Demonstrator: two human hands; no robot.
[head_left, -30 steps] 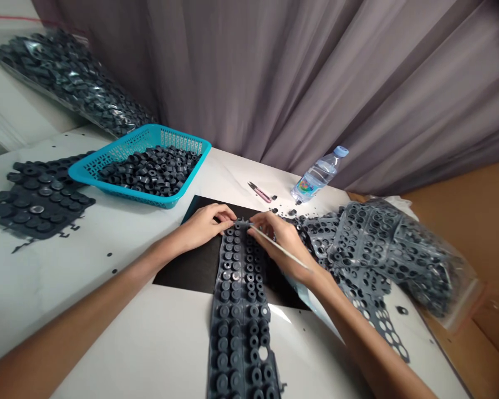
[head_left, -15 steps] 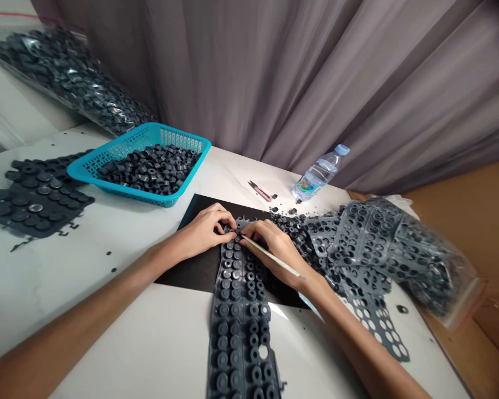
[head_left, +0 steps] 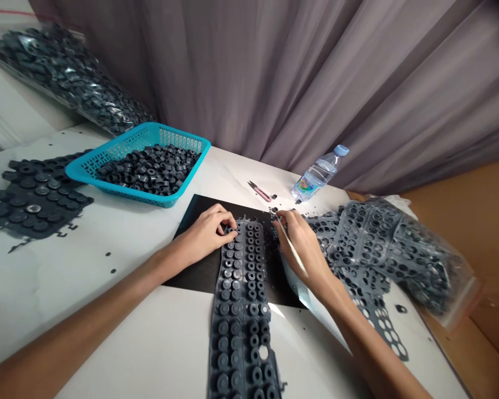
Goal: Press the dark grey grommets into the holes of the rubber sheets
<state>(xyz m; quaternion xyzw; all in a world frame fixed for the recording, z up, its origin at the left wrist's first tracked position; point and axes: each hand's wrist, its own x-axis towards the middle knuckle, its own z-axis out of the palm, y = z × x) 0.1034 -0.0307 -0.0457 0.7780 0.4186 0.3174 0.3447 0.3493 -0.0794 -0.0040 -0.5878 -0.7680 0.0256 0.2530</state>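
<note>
A long grey rubber sheet (head_left: 243, 310) studded with small round grommets lies across a black mat (head_left: 199, 260) in front of me. My left hand (head_left: 210, 233) rests with curled fingers on the sheet's far left corner, pinching at the grommets there. My right hand (head_left: 301, 244) is closed round a thin white stick (head_left: 293, 249), its tip pointing at loose rubber bits just past the sheet's far right corner.
A turquoise basket (head_left: 87, 172) of loose grommets stands at the left, with a dark rubber sheet (head_left: 33, 197) beside it. Punched-out sheets and a plastic bag (head_left: 382, 249) pile up at the right. A water bottle (head_left: 318, 174) and small snips (head_left: 260, 191) lie near the curtain.
My right hand has moved off the sheet's far end to the right, toward the loose bits, still holding the stick. My left hand stays at the sheet's far left corner.
</note>
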